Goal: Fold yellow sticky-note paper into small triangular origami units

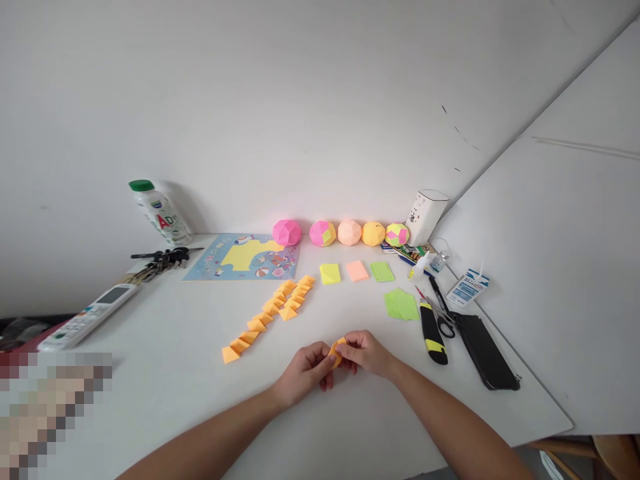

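Observation:
A small orange folded paper (337,351) is pinched between my two hands near the front middle of the white table. My left hand (309,371) grips its left side, thumb on top. On its right side, my right hand (367,352) holds it with thumb and fingers closed. Beyond my left hand, several folded orange paper pieces (257,325) lie in a slanting row, with a shorter row (300,293) beside it. Yellow (330,273), peach (357,271) and green (383,271) paper squares lie farther back. Green cut or folded papers (401,305) lie nearer on the right.
Several faceted paper balls (349,233) line the wall. A bottle (161,215), keys (163,262), remote (89,317) and blue sheet (210,261) are left. A cutter (433,333), scissors (445,327), black pouch (486,352), glue bottle (419,266) and white cylinder (425,217) are right.

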Demonstrator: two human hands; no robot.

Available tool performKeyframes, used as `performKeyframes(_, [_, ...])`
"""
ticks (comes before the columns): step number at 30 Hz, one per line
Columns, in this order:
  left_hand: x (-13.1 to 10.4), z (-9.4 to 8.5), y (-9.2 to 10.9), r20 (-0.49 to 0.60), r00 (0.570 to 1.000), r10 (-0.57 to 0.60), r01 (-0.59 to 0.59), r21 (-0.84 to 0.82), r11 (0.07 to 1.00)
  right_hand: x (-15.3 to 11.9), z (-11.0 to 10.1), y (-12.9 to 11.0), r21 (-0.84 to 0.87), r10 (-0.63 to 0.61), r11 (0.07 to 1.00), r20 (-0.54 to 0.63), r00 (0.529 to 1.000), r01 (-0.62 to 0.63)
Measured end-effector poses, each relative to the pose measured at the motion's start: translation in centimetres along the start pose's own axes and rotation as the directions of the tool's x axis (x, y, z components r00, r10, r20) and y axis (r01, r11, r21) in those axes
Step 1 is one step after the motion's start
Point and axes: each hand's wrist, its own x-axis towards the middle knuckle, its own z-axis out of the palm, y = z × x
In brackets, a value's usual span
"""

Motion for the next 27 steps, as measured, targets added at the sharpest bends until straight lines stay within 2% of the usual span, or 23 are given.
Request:
performKeyframes(13, [0.0, -0.13, -0.32, 0.0, 1.0, 0.008, -0.008, 0.004, 1.0, -0.03, 0.09, -0.11, 0.001, -0.008, 1.0, 0.001, 1.0, 0.008])
performKeyframes(21, [0.01, -0.31, -0.09, -0.044, 0.999, -0.003, 0.0, -0.065, 0.998, 0.03, -0.21, -0.03, 0.11, 0.02, 0.994, 0.019, 1.0, -0.022])
performKeyframes(27, [0.04, -0.38, -0.22, -0.03, 0.999, 0.011, -0.013, -0.095, 0.995, -0.01, -0.5, -0.07, 0.134, 0.023, 0.991, 0.051, 0.998, -0.029])
